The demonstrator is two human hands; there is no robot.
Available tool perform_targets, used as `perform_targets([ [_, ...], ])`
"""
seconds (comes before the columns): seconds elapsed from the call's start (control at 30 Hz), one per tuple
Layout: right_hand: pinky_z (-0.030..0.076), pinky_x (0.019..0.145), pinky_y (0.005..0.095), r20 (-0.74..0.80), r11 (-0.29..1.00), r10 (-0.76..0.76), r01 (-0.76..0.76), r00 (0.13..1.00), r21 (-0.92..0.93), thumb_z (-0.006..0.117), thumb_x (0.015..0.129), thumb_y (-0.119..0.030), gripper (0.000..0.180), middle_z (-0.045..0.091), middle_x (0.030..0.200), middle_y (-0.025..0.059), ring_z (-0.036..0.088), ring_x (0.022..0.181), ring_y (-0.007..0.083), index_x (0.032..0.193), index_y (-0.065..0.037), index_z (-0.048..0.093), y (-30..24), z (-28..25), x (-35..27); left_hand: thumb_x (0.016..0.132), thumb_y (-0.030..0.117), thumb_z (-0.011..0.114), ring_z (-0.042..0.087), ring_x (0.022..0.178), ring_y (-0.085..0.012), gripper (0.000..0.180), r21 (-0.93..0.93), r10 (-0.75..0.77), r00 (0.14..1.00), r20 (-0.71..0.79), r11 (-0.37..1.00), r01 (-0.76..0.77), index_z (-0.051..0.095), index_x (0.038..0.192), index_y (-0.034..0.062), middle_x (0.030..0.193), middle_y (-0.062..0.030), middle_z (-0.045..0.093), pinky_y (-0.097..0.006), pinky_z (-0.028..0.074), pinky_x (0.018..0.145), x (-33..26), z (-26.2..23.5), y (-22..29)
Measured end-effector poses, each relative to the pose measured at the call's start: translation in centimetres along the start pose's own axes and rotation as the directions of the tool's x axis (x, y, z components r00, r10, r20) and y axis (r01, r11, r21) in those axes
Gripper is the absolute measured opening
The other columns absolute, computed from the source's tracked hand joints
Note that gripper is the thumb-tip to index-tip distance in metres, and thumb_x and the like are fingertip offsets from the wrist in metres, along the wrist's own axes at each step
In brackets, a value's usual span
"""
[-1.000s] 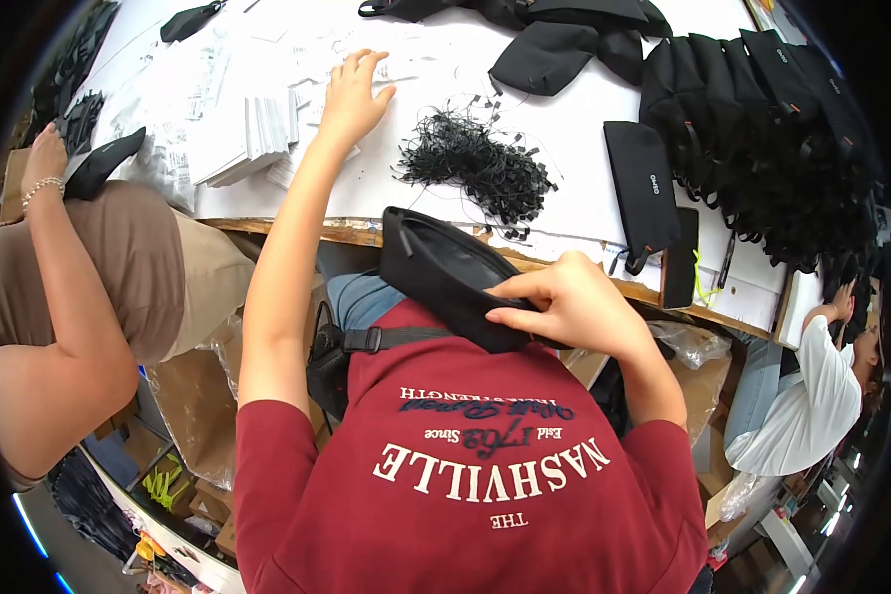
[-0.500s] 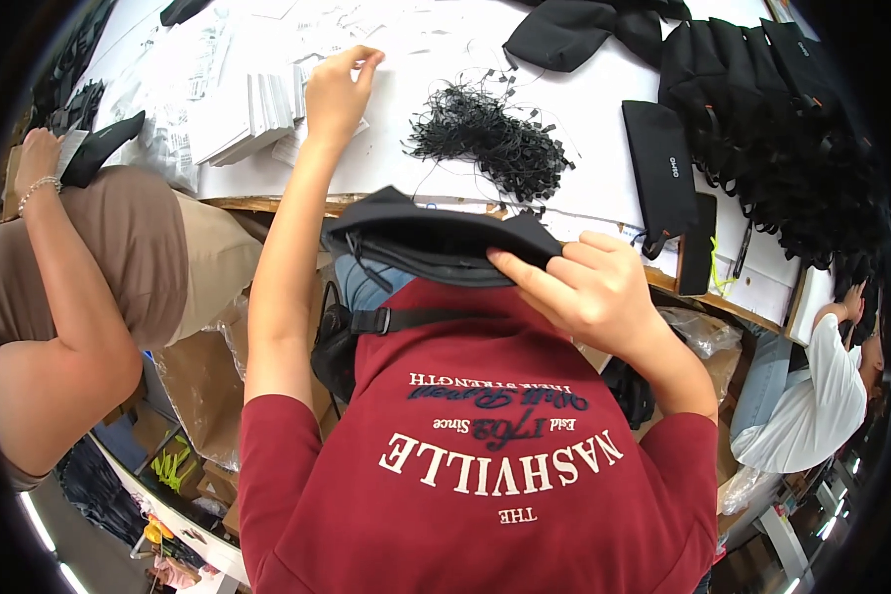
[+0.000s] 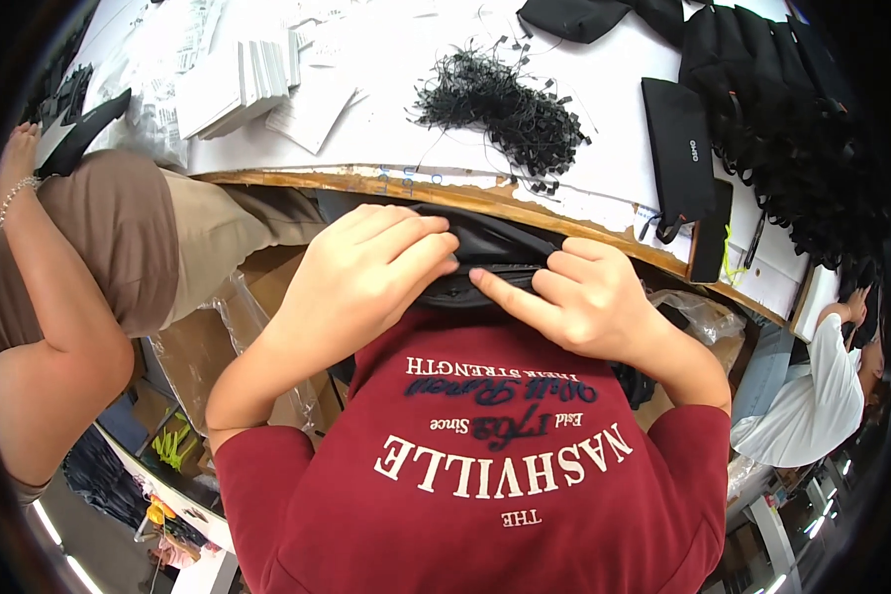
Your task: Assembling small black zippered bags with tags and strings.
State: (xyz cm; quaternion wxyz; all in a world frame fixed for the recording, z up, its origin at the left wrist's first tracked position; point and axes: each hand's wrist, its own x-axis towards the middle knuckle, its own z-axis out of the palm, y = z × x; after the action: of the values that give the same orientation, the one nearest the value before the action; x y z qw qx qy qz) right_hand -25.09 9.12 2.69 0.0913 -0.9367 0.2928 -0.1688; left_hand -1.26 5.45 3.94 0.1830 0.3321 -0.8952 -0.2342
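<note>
A black zippered pouch (image 3: 480, 247) lies across my lap just in front of the table edge, its mouth facing me and parted. My right hand (image 3: 589, 297) grips the right end of the pouch, the index finger stretched along the opening. At the opening's left side is my left hand (image 3: 366, 272), thumb and fingers drawn together with their tips at the pouch mouth. Whatever is between those fingertips, if anything, is hidden.
On the white table (image 3: 386, 109) lie a tangled heap of black string tags (image 3: 505, 114), a stack of white leaflets (image 3: 238, 89) and a flat black pouch (image 3: 678, 148). More black pouches (image 3: 772, 109) crowd the right. People sit on both sides; a co-worker's arm (image 3: 49, 257) is at left.
My left hand has come back from the table beside the leaflets to the pouch. The pouch has shifted slightly, with my right hand still gripping it.
</note>
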Motion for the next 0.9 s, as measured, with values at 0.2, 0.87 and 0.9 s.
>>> perform_targets([
  [0.2, 0.034, 0.046, 0.0250, -0.005, 0.984, -0.044, 0.044, 0.999, 0.174, 0.061, 0.062, -0.011, 0.046, 0.031, 0.052, -0.0051, 0.039, 0.046, 0.0094, 0.108, -0.014, 0.070, -1.2, 0.9, -1.0, 0.069, 0.012, 0.071, 0.053, 0.083, -0.0220, 0.025, 0.035, -0.026, 0.934, 0.355, 0.999, 0.015, 0.063, 0.091, 0.0028, 0.083, -0.0045, 0.056, -0.033, 0.043, 0.075, -0.3, -0.3, 0.6],
  [0.87, 0.034, 0.044, 0.0279, 0.002, 0.946, 0.175, -0.169, 0.985, 0.276, 0.072, 0.072, -0.011, 0.026, 0.044, 0.046, -0.0031, 0.044, 0.041, 0.0131, 0.098, -0.012, 0.071, -0.6, -0.6, -0.9, 0.052, 0.046, 0.087, 0.046, 0.122, -0.0241, 0.104, -0.717, -0.459, 0.888, -0.010, 0.623, 0.313, 0.041, 0.136, 0.0032, 0.130, -0.0116, 0.051, -0.038, 0.036, 0.100, -4.5, -1.1, -5.6],
  [0.9, 0.034, 0.043, 0.0278, -0.034, 0.949, 0.187, -0.171, 0.982, 0.266, 0.074, 0.072, -0.011, 0.028, 0.041, 0.045, -0.0042, 0.042, 0.041, 0.0125, 0.099, -0.012, 0.071, -0.5, -0.7, -0.8, 0.049, 0.052, 0.087, 0.045, 0.124, -0.0252, 0.115, -0.880, -0.524, 0.852, -0.019, 0.414, 0.235, 0.036, 0.139, 0.0033, 0.133, -0.0128, 0.048, -0.039, 0.035, 0.102, -5.9, 0.4, -6.5],
])
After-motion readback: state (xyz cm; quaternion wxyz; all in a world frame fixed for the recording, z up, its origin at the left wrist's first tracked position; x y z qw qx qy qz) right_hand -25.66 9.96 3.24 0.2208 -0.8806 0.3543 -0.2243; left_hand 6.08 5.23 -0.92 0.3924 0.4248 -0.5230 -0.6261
